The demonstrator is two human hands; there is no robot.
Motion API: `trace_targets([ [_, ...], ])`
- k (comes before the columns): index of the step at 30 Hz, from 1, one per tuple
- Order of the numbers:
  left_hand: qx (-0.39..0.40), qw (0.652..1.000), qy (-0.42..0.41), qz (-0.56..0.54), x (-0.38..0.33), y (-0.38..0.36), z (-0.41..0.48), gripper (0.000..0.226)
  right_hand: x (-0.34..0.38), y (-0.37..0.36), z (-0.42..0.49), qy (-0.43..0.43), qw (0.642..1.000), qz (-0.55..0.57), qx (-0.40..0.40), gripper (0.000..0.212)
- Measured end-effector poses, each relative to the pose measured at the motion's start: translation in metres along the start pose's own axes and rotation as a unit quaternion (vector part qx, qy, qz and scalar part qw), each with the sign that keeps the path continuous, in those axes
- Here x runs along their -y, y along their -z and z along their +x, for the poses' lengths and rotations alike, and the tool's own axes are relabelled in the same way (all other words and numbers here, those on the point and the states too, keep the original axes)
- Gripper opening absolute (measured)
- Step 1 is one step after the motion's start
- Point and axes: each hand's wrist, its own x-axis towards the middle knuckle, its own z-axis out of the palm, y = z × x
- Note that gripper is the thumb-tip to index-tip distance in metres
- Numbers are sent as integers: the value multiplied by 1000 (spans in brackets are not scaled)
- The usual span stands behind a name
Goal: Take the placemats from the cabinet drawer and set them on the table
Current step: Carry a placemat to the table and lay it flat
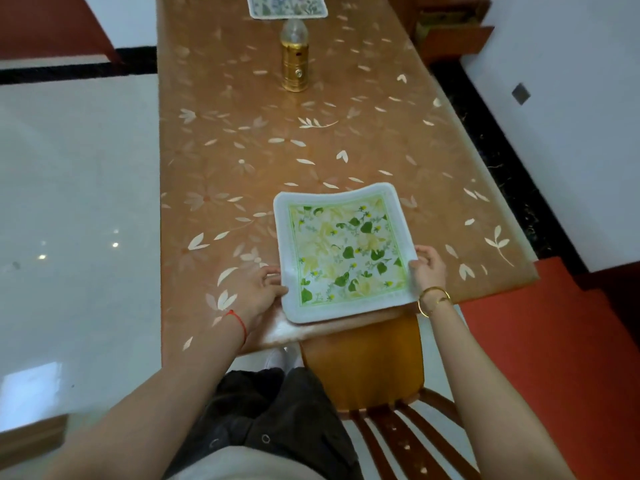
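The chair (363,362) is tucked in at the table's near end. Above it, the green placemat (341,252) lies on the table (242,150), its near edge overhanging slightly. The left hand (258,294) pinches the mat's edge at 9 o'clock; the right hand (429,268) grips its 3 o'clock side. The far edge curls upward, so it seems light, soft and floppy; two-sided edge holds suit it. At 12 o'clock stand a gold lantern (294,60) and, farthest, another placemat (287,5).
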Motion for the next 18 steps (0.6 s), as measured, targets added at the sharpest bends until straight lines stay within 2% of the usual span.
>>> trace_targets([
  [8,-48,998,29,-36,3,-29,20,35,-4,-6,52,5,998,-54,28,33],
  [14,-73,996,31,-35,11,-35,26,37,-19,-15,69,-32,997,-65,34,35],
  [18,-74,995,13,64,25,-27,32,65,-35,-19,73,-44,996,-77,32,33],
])
